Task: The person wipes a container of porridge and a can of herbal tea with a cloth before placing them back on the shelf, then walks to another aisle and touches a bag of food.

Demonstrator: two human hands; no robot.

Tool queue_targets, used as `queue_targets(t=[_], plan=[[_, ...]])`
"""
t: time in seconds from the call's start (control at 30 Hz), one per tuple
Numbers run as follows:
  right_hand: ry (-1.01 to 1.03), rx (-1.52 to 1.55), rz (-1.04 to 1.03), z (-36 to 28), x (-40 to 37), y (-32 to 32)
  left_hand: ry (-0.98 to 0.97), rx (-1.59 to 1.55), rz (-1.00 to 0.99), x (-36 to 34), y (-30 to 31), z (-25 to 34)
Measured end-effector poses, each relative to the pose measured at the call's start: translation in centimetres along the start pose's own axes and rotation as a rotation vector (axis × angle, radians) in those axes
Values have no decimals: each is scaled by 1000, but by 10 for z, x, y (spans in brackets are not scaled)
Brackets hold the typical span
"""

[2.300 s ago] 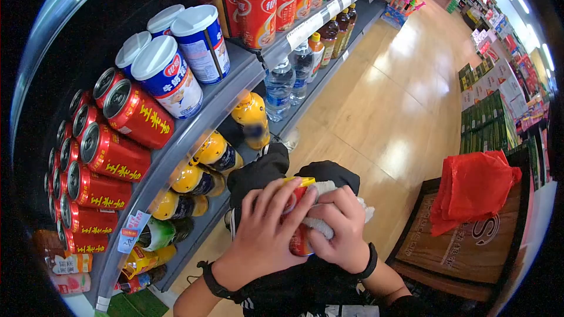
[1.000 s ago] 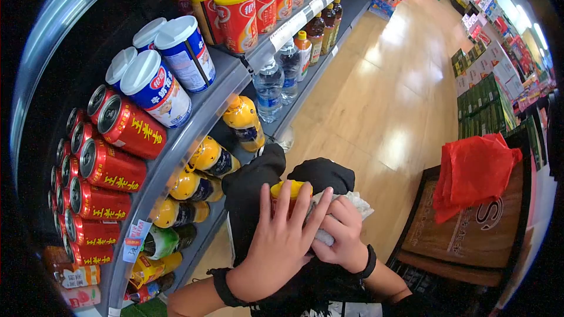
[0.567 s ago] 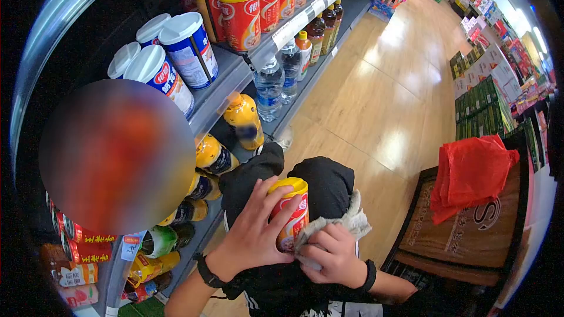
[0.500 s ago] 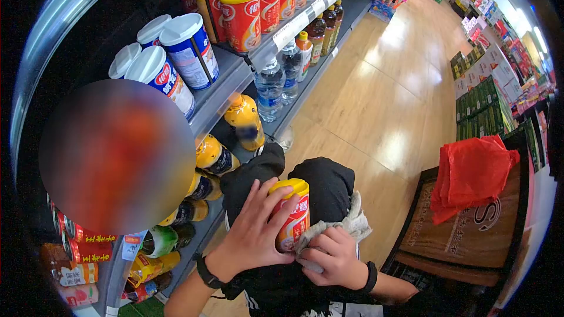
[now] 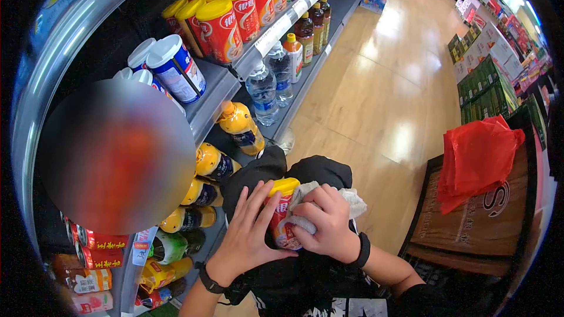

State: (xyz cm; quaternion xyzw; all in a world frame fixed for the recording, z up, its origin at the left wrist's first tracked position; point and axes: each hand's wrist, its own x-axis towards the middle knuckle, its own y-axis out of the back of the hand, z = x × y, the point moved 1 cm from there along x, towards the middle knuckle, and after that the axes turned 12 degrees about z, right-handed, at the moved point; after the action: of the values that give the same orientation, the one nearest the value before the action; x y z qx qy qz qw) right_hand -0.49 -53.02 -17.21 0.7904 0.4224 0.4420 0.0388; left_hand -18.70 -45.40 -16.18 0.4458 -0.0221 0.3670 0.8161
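A red can with a yellow lid [image 5: 281, 214] stands upright over my lap. My left hand [image 5: 249, 235] is wrapped round its left side, with the fingers near the lid and the thumb near the base. My right hand [image 5: 322, 220] grips a greyish-white cloth [image 5: 351, 201] and presses part of it against the can's right side. One end of the cloth hangs out beyond my knuckles. The fingertips of my right hand are partly hidden by the cloth.
Shelves on the left hold red yellow-lidded cans [image 5: 219, 29], blue-and-white cans [image 5: 176, 69], water bottles [image 5: 262, 95] and orange drink bottles [image 5: 242, 129]. A red cloth [image 5: 479, 161] lies on a wooden box [image 5: 464, 229] at the right. A blurred disc covers the left side.
My right hand has moved up and left with the cloth, onto the can's front right side. The can and my left hand have shifted slightly left in view; the camera view has turned slightly.
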Motion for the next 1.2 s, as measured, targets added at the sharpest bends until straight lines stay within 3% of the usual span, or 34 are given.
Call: queue_targets(t=[0.33,0.8,0.93,1.13,1.2], plan=[[163,16,-306,-20,-56,28,62,4,-59,4,1,4],[-55,-10,14,4,13,-3,115,28,8,-1,-6,10],[-25,-43,-11,0,4,1,50,224,-13,5,-16,33],[38,-50,-115,-12,-22,14,58,232,-85,21,-15,41],[55,-69,-133,-16,-35,17,-98,154,-16,15,-23,27]])
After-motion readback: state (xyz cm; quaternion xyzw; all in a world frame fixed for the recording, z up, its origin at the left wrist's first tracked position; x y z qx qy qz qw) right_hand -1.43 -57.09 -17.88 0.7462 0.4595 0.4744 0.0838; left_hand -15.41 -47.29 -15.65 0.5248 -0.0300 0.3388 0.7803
